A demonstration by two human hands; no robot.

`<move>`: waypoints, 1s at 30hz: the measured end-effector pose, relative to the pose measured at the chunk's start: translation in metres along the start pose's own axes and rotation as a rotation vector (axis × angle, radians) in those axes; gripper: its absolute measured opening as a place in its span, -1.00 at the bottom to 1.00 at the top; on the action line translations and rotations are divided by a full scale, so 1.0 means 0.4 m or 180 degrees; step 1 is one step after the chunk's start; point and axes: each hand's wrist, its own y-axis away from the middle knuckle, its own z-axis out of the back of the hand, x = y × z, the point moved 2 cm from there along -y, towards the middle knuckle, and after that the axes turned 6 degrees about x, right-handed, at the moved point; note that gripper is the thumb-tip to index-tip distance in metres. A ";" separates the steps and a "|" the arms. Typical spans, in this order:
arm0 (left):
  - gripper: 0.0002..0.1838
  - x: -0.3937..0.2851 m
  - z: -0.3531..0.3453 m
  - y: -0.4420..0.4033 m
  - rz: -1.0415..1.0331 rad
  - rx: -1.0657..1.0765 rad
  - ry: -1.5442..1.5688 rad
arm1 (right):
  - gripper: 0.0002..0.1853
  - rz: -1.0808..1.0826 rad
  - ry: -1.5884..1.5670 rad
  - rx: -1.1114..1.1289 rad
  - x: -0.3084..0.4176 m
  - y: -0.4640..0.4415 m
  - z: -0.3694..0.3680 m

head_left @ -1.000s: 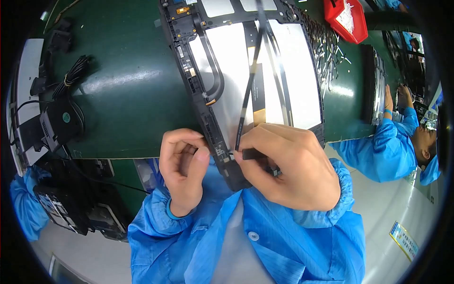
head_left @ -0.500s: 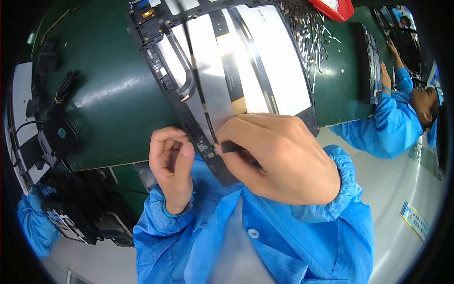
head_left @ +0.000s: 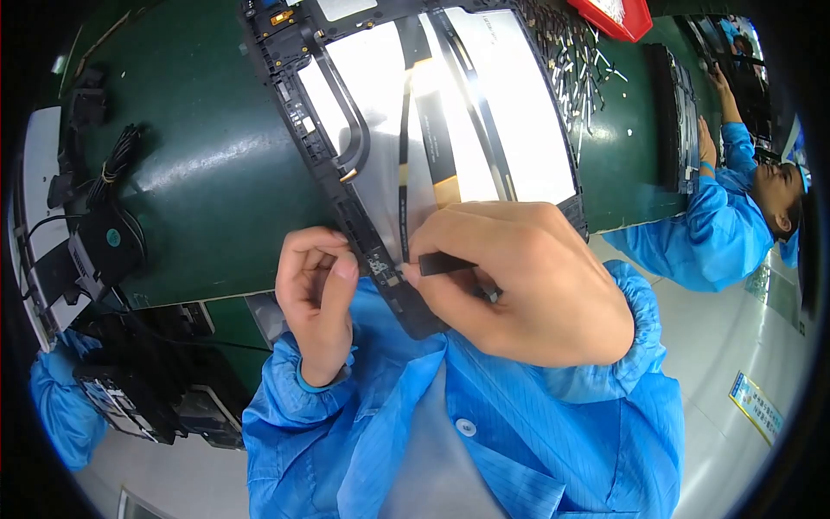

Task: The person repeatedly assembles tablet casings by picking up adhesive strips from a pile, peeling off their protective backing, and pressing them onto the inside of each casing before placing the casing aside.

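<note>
Black strip (head_left: 403,164) has shifted: half a second ago its far end leaned left; now it runs nearly straight away from its near end, over the left part of the pale panels (head_left: 527,104); whether it lies flat on them, cannot tell. Right hand (head_left: 523,281) clamped, thumb and forefinger pinching the strip's near end; a dark flat piece (head_left: 445,263) also sticks out between its fingers, kind unclear. Left hand (head_left: 316,290) apart from the right, at the left edge of the black shell (head_left: 415,316); fingers loosely curled, thumb and forefinger parted; contact with the rim, cannot tell.

Containers: black shell open side up on the green table (head_left: 207,199), near end reaching past the table's edge; it holds the pale panels, a black band (head_left: 435,130) with gold ends, and a bent black tube (head_left: 361,137) on the left; red tray (head_left: 638,26) at far right, cut off by the view's edge, holds small white pieces (head_left: 608,9); white-tipped strips (head_left: 571,78) lie loose on the table, just beside the shell's right side; farther right, a stack of dark panels (head_left: 679,130), a co-worker's hand (head_left: 706,143) next to it.
</note>
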 end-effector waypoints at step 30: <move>-0.84 0.001 0.000 -0.005 0.0013 0.0072 0.0268 | -0.86 -0.0127 0.0045 0.0015 0.002 -0.002 -0.007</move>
